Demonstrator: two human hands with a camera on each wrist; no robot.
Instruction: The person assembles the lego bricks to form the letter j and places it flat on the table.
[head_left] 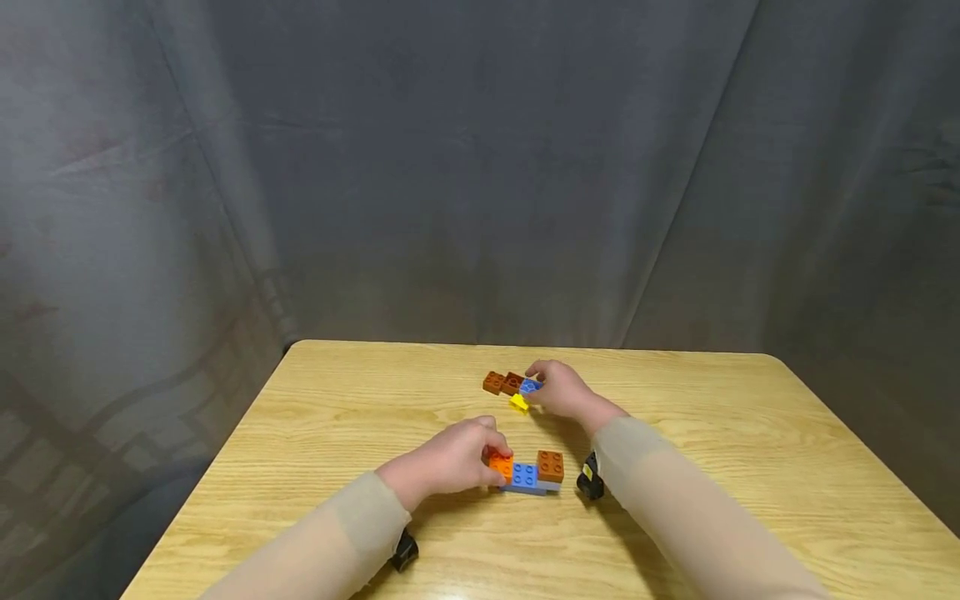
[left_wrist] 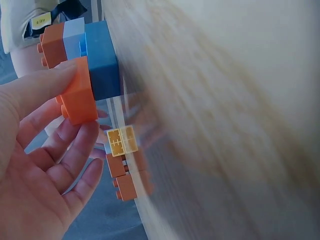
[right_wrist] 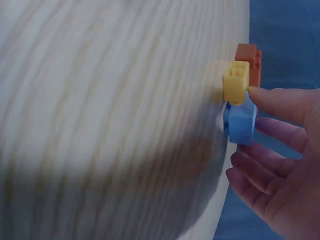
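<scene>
My left hand [head_left: 459, 454] pinches an orange brick [left_wrist: 80, 92] between thumb and fingers. That brick sits at the left end of a joined build with a blue brick [left_wrist: 104, 60] at its base. At the build's right end, a brown brick [head_left: 550, 463] tops a light-blue brick [left_wrist: 74, 37]. Farther back, my right hand [head_left: 562, 389] has its thumb and fingers around another blue brick [right_wrist: 242, 122]. Beside its thumb lies a small yellow brick [right_wrist: 236, 82]. Part of the far blue brick is hidden by the hand.
Two brown bricks, one studs-up [head_left: 492, 382] and one hollow side up [head_left: 512, 383], lie left of the far blue brick. Black wrist devices [head_left: 590, 477] hang under both forearms. A grey curtain [head_left: 480, 183] stands behind the wooden table [head_left: 337, 400].
</scene>
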